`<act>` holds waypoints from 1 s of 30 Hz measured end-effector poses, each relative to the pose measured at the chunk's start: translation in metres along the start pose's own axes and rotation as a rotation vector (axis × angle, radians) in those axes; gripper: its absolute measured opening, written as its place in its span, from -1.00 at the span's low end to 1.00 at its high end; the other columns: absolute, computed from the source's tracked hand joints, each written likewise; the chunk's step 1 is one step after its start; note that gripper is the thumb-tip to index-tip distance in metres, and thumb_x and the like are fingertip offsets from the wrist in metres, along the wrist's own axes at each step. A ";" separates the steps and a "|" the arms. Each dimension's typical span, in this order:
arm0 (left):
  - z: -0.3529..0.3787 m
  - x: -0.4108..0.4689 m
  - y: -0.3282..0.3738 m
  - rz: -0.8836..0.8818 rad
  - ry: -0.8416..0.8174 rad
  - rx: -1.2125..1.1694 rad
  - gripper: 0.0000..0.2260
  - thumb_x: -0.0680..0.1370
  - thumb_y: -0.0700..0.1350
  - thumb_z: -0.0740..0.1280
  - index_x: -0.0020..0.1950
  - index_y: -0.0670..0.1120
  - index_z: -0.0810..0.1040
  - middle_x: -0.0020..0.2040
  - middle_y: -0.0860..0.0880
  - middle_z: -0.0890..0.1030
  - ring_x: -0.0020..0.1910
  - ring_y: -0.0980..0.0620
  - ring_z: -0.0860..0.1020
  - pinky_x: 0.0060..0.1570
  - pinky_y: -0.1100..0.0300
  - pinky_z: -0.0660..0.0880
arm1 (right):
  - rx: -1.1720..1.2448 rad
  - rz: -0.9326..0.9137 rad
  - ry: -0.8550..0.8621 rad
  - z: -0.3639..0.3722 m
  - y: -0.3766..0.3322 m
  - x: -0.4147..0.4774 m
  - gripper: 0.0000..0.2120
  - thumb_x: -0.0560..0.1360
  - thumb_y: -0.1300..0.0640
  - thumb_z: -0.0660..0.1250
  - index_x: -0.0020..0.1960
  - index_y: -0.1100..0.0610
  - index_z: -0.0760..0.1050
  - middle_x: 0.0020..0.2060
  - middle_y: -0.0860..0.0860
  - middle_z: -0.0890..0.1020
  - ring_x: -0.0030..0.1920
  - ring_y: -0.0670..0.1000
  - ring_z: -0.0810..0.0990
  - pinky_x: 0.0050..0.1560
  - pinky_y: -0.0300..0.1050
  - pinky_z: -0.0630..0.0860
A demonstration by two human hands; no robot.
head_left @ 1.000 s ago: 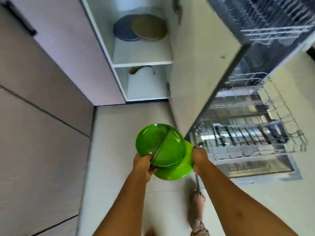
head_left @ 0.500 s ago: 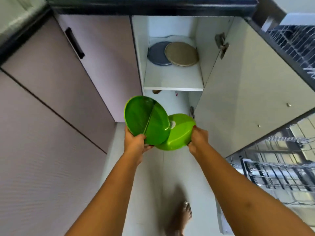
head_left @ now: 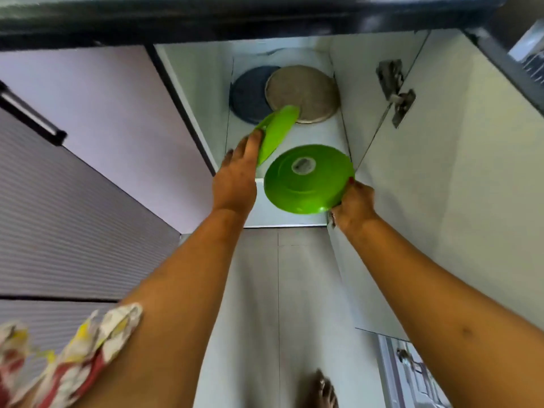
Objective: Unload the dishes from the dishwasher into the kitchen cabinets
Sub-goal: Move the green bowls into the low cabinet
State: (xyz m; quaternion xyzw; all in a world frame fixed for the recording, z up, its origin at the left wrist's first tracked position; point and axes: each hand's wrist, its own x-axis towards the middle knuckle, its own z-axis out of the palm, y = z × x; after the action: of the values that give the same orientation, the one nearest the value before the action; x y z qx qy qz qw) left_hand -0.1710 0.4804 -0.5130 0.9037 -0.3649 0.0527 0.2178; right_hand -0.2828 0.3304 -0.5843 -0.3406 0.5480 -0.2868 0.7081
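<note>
My left hand (head_left: pixel 240 169) holds a green plate (head_left: pixel 278 128) by its edge, tilted on edge over the open cabinet's upper shelf (head_left: pixel 318 134). My right hand (head_left: pixel 351 206) grips the rim of a second green plate (head_left: pixel 306 184), whose underside faces me, in front of the shelf's front edge. On the shelf behind them lie a dark blue plate (head_left: pixel 248 97) and a beige plate (head_left: pixel 304 92) that overlaps it.
The open cabinet door (head_left: pixel 459 178) with its hinge (head_left: pixel 396 89) stands to the right. A closed cabinet door (head_left: pixel 112 119) with a black handle (head_left: pixel 29 117) is on the left. A dark countertop edge (head_left: pixel 265 16) runs above. My bare foot (head_left: pixel 323 390) is on the floor.
Both hands have moved forward and up to the cabinet with the green plates. The left plate has tilted on edge over the shelf, and the two plates have come apart.
</note>
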 end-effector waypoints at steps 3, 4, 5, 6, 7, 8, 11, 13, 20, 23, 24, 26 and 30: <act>0.022 0.038 -0.013 0.135 -0.125 0.182 -0.45 0.56 -0.31 -0.02 0.54 0.01 0.09 0.51 -0.13 0.23 0.40 -0.36 0.28 0.25 -0.21 0.38 | 0.034 0.003 0.030 0.021 -0.006 0.024 -0.69 0.57 0.31 0.15 -0.34 0.12 0.36 -0.35 0.06 0.48 -0.33 0.02 0.48 -0.25 -0.12 0.50; 0.028 0.050 -0.016 0.183 -0.129 0.245 -0.46 0.55 -0.28 -0.04 0.53 0.00 0.14 0.48 -0.16 0.28 0.35 -0.40 0.33 0.14 -0.25 0.45 | 0.022 0.000 0.035 0.028 -0.009 0.029 -0.69 0.57 0.29 0.15 -0.34 0.12 0.35 -0.34 0.06 0.48 -0.32 0.02 0.48 -0.22 -0.09 0.49; 0.036 0.065 -0.017 0.246 -0.118 0.311 -0.47 0.52 -0.25 -0.02 0.50 0.00 0.22 0.41 -0.19 0.39 0.23 -0.43 0.44 -0.03 -0.25 0.53 | 0.002 -0.009 0.056 0.034 -0.012 0.037 -0.71 0.57 0.27 0.16 -0.33 0.12 0.36 -0.32 0.06 0.49 -0.29 0.02 0.49 -0.19 -0.06 0.49; 0.042 0.077 -0.017 0.299 -0.083 0.372 -0.50 0.50 -0.23 0.02 0.44 0.00 0.30 0.30 -0.20 0.51 0.05 -0.41 0.56 -0.23 -0.19 0.58 | -0.006 -0.019 0.073 0.037 -0.013 0.044 -0.72 0.56 0.24 0.16 -0.32 0.12 0.36 -0.29 0.07 0.50 -0.26 0.03 0.49 -0.16 -0.04 0.48; 0.051 0.085 -0.022 0.332 -0.107 0.419 -0.52 0.47 -0.21 0.06 0.37 0.02 0.37 0.18 -0.18 0.59 -0.14 -0.34 0.62 -0.39 -0.07 0.58 | -0.035 -0.025 0.098 0.039 -0.015 0.053 -0.74 0.56 0.22 0.17 -0.31 0.12 0.36 -0.25 0.09 0.52 -0.23 0.05 0.50 -0.14 0.00 0.49; 0.058 0.098 -0.024 0.373 -0.147 0.458 -0.53 0.44 -0.20 0.09 0.33 0.05 0.42 0.09 -0.16 0.63 -0.29 -0.26 0.63 -0.48 0.03 0.56 | -0.062 -0.046 0.132 0.043 -0.021 0.064 -0.75 0.55 0.19 0.17 -0.31 0.11 0.37 -0.21 0.12 0.53 -0.18 0.08 0.52 -0.12 0.05 0.50; 0.068 0.127 -0.028 0.502 -0.162 0.528 -0.53 0.42 -0.17 0.12 0.27 0.11 0.52 0.03 -0.10 0.67 -0.43 -0.15 0.61 -0.55 0.15 0.52 | -0.142 -0.063 0.146 0.053 -0.024 0.090 -0.85 0.52 0.12 0.16 -0.19 0.08 0.44 -0.06 0.18 0.61 -0.04 0.18 0.59 -0.03 0.20 0.55; 0.078 0.139 -0.034 0.517 -0.192 0.560 -0.54 0.44 -0.16 0.12 0.27 0.14 0.52 0.04 -0.07 0.67 -0.42 -0.17 0.62 -0.52 0.16 0.52 | -0.173 -0.072 0.148 0.058 -0.030 0.091 -0.86 0.54 0.09 0.14 -0.11 0.08 0.46 -0.04 0.20 0.61 0.00 0.22 0.60 -0.02 0.27 0.57; 0.106 0.155 -0.049 0.368 -0.194 0.540 -0.43 0.53 -0.18 -0.21 0.50 0.12 0.21 0.43 -0.21 0.36 0.12 -0.53 0.46 -0.09 -0.23 0.53 | -0.119 -0.039 0.129 0.072 -0.037 0.094 -0.81 0.61 0.15 0.10 -0.09 0.11 0.45 -0.10 0.15 0.55 -0.01 0.19 0.56 -0.02 0.27 0.56; 0.114 0.153 -0.053 0.314 -0.303 0.501 -0.42 0.54 -0.16 -0.26 0.51 0.13 0.14 0.47 -0.21 0.28 0.22 -0.60 0.31 -0.10 -0.33 0.51 | -0.129 -0.033 0.125 0.072 -0.033 0.102 -0.76 0.59 0.17 0.11 -0.21 0.12 0.44 -0.14 0.17 0.56 -0.05 0.18 0.56 -0.06 0.25 0.55; 0.116 0.152 -0.055 0.293 -0.315 0.506 -0.47 0.57 -0.18 -0.19 0.51 0.12 0.15 0.46 -0.24 0.30 0.20 -0.62 0.32 -0.12 -0.35 0.52 | -0.129 -0.028 0.129 0.072 -0.031 0.103 -0.78 0.60 0.17 0.11 -0.18 0.12 0.44 -0.12 0.16 0.56 -0.04 0.18 0.57 -0.06 0.27 0.55; 0.126 0.149 -0.060 0.260 -0.355 0.514 -0.48 0.61 -0.20 0.04 0.53 0.15 0.05 0.50 -0.23 0.20 0.23 -0.61 0.29 -0.02 -0.33 0.51 | -0.120 -0.023 0.135 0.073 -0.027 0.103 -0.81 0.60 0.15 0.11 -0.10 0.10 0.47 -0.08 0.16 0.57 -0.02 0.18 0.57 -0.05 0.28 0.57; 0.135 0.138 -0.057 0.212 -0.442 0.502 -0.23 0.52 -0.04 0.33 0.53 0.16 -0.13 0.53 -0.21 0.04 0.31 -0.53 0.26 0.12 -0.25 0.44 | -0.116 -0.043 0.174 0.069 -0.022 0.110 -0.79 0.59 0.15 0.11 -0.17 0.12 0.43 -0.19 0.12 0.55 -0.14 0.13 0.52 -0.09 0.16 0.56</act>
State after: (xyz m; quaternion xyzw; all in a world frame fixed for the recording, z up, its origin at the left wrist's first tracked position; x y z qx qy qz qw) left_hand -0.0397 0.3709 -0.6193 0.8757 -0.4706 -0.0340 -0.1022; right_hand -0.1909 0.2423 -0.6192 -0.3664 0.6157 -0.2986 0.6306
